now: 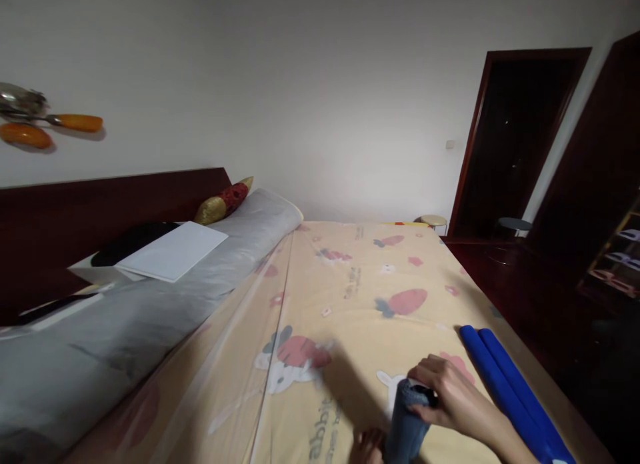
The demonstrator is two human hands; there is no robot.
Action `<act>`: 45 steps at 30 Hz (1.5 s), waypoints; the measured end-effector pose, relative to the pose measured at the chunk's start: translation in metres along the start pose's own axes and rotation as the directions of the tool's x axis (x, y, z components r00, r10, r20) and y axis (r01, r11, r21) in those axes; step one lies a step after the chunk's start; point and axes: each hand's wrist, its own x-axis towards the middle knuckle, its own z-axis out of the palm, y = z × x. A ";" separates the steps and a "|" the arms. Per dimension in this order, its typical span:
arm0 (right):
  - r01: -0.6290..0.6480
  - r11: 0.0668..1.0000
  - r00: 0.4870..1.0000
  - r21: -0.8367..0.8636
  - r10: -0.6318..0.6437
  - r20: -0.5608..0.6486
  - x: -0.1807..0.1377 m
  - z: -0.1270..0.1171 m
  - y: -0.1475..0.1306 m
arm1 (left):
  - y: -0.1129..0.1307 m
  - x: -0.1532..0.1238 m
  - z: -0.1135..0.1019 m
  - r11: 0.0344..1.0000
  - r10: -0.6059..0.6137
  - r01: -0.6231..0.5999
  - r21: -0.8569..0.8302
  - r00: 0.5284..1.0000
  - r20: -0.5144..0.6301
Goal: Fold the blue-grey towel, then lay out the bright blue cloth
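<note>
A rolled-up denim garment [406, 427], blue-grey, stands on end near the bottom of the head view, on a yellow bed cover [360, 331] printed with rabbits and carrots. My right hand [440, 391] grips the roll's upper rim, thumb on the near side and fingers curled over the top. Low on the roll's left side is my left hand [369, 447], its fingers bent against the cloth. The frame's lower edge cuts off the rest of that hand and the base of the roll.
Two blue tubes [515, 387] lie along the bed's right edge. At left, a grey covered bolster [165, 317] carries a flat white box [175, 251], below a dark headboard [115, 197]. A dark stool [515, 225] stands on the floor near the doorway.
</note>
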 end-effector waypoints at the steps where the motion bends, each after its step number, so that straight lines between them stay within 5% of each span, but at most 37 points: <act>1: -0.010 1.000 1.000 -0.004 0.010 -0.001 -0.008 -0.011 0.004 | -0.002 -0.003 0.001 1.000 -0.002 0.002 -0.023 1.000 0.007; 6: -0.184 0.982 0.979 -0.030 0.181 -0.099 -0.062 -0.063 0.045 | 0.003 -0.012 -0.020 0.966 -0.014 0.026 -0.256 0.999 0.047; 12: -0.404 0.904 0.905 -0.137 0.374 -0.201 -0.091 -0.066 0.120 | 0.016 -0.005 -0.061 0.937 -0.037 0.056 -0.344 0.997 0.063; 19: -0.445 0.876 0.807 -0.187 0.301 -0.509 -0.073 -0.151 0.166 | 0.019 -0.005 -0.047 0.960 -0.106 0.115 -0.257 0.993 0.048; 22: -0.431 0.844 0.782 -0.319 0.173 -0.599 -0.089 -0.161 0.179 | 0.016 -0.005 -0.040 0.950 -0.072 0.089 -0.299 0.995 0.065; 25: -0.473 0.756 0.808 -0.453 0.168 -0.564 -0.130 -0.109 0.213 | 0.015 -0.005 -0.040 0.960 -0.084 0.095 -0.263 0.995 0.050; 31: -0.535 0.750 0.809 -0.389 0.324 -0.490 -0.244 0.089 0.302 | 0.013 -0.008 -0.039 0.950 -0.050 0.067 -0.306 0.997 0.062; 34: -0.563 0.741 0.790 -0.365 0.352 -0.502 -0.280 0.146 0.317 | 0.012 -0.008 -0.035 0.947 -0.075 0.092 -0.308 0.995 0.067; 37: -0.565 0.743 0.782 -0.359 0.344 -0.519 -0.296 0.164 0.319 | 0.011 -0.007 -0.036 0.944 -0.060 0.083 -0.320 0.995 0.081; 42: -0.612 0.706 0.780 -0.356 0.463 -0.421 -0.296 0.155 0.313 | 0.011 -0.007 -0.045 0.960 -0.017 0.034 -0.277 0.998 0.062; 45: -0.743 0.624 0.659 -0.242 0.619 -0.426 -0.272 0.149 0.307 | 0.014 -0.007 -0.047 0.963 -0.011 0.014 -0.269 1.000 0.014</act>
